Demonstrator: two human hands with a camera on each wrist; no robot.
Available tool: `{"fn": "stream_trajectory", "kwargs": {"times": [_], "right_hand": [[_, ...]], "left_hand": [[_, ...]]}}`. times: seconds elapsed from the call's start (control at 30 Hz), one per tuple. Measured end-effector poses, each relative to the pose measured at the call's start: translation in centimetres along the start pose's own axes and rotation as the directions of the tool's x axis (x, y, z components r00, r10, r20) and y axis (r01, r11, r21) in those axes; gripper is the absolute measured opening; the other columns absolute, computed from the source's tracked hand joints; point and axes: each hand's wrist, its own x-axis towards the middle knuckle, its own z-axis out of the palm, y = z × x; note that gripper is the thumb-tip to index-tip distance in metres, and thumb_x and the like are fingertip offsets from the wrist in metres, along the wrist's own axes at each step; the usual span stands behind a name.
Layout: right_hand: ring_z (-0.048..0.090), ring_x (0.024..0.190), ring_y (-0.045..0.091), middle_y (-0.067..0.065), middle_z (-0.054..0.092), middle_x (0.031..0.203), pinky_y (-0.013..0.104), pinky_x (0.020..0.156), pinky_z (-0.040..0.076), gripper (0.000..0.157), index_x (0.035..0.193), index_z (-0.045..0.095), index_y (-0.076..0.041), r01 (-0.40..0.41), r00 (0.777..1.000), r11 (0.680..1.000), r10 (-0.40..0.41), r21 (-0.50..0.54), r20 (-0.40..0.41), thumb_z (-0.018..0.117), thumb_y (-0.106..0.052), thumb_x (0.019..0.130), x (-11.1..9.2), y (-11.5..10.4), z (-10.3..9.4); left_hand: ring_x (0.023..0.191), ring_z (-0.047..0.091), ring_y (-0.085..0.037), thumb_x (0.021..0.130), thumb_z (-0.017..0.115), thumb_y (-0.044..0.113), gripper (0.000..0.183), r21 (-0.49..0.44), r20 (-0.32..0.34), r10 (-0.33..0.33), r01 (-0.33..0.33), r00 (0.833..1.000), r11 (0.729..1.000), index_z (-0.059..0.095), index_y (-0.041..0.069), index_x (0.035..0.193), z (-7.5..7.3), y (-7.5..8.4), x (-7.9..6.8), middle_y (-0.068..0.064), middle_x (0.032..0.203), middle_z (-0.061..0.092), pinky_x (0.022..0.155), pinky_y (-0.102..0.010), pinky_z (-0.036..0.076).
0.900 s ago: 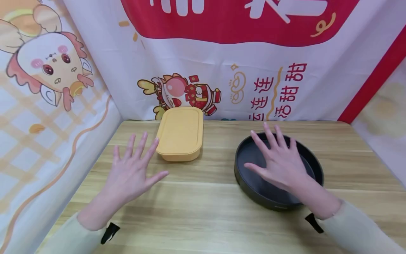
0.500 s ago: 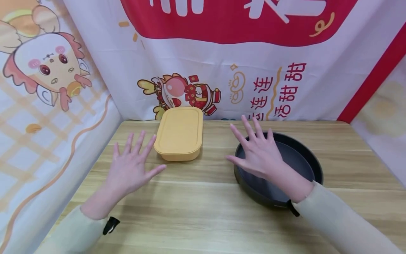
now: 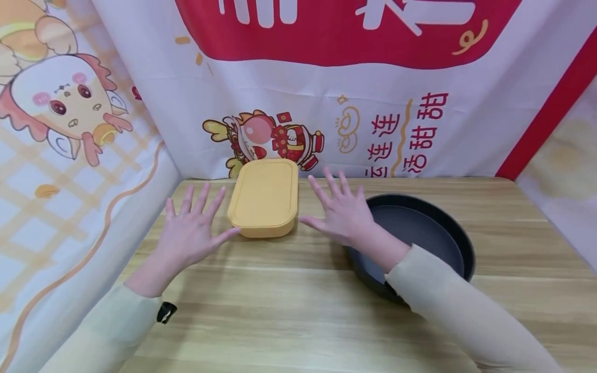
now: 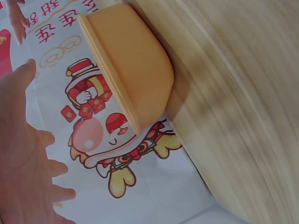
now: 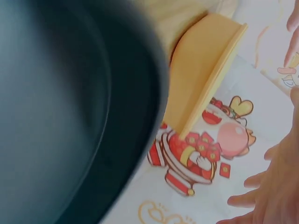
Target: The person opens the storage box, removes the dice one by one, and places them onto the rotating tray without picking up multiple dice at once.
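A yellow lidded food container [image 3: 265, 196] sits toward the back of the wooden table, between the two hands. My left hand [image 3: 188, 235], fingers spread, hovers just left of it and holds nothing. On the other side, my right hand [image 3: 344, 213] is spread too, above the table between the container and a round black pan [image 3: 420, 233]. The right forearm crosses over the pan's left part and hides some of it. In the left wrist view the container [image 4: 131, 60] shows its side wall and lid rim. The pan [image 5: 70, 116] fills much of the right wrist view.
The wooden table [image 3: 280, 316] ends at the back against a white printed cloth [image 3: 298, 85] with red characters and a cartoon figure. Another printed cloth [image 3: 60, 207] hangs along the left side. A pale cloth wall [image 3: 564, 171] bounds the right.
My right hand has moved left from over the pan toward the container, uncovering more of the pan. The left hand has shifted only slightly upward. The container and pan stay in place.
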Motion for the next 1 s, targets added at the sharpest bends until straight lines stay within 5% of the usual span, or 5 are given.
{"fn": "stream_trajectory", "kwargs": {"times": [0.2,0.53,1.0], "right_hand": [[0.007,0.144,0.040,0.009,-0.003,0.161,0.069,0.104,0.018,0.088,0.157,0.001,-0.028,-0.031,1.000,0.992,0.030,0.121,0.008,0.026,-0.078,0.088,1.3,-2.6,1.4],[0.014,0.144,0.038,0.010,0.002,0.162,0.066,0.104,0.025,0.090,0.157,-0.001,-0.027,-0.110,0.991,0.979,0.095,0.170,0.091,0.025,-0.079,0.087,3.2,-5.6,3.8],[0.017,0.144,0.037,0.012,0.001,0.162,0.060,0.105,0.031,0.084,0.157,-0.004,-0.027,-0.197,0.980,0.872,0.180,0.448,0.079,0.031,-0.070,0.094,4.5,-7.7,6.9]], "left_hand": [[0.143,0.001,-0.045,0.086,0.042,0.076,0.096,-0.032,0.036,-0.001,0.003,0.999,0.999,0.006,0.023,0.157,1.3,-0.6,0.2,-0.014,0.160,0.000,0.103,-0.073,-0.003],[0.142,0.003,-0.046,0.085,0.037,0.080,0.098,-0.097,0.037,0.017,-0.013,0.999,0.995,-0.003,0.026,0.156,3.4,-1.8,1.4,-0.014,0.160,-0.002,0.103,-0.073,0.000],[0.142,0.008,-0.047,0.088,0.034,0.077,0.096,-0.231,0.111,0.019,0.007,0.994,0.973,-0.011,0.026,0.155,6.2,-2.6,4.2,-0.018,0.160,0.003,0.102,-0.074,0.003]]}}
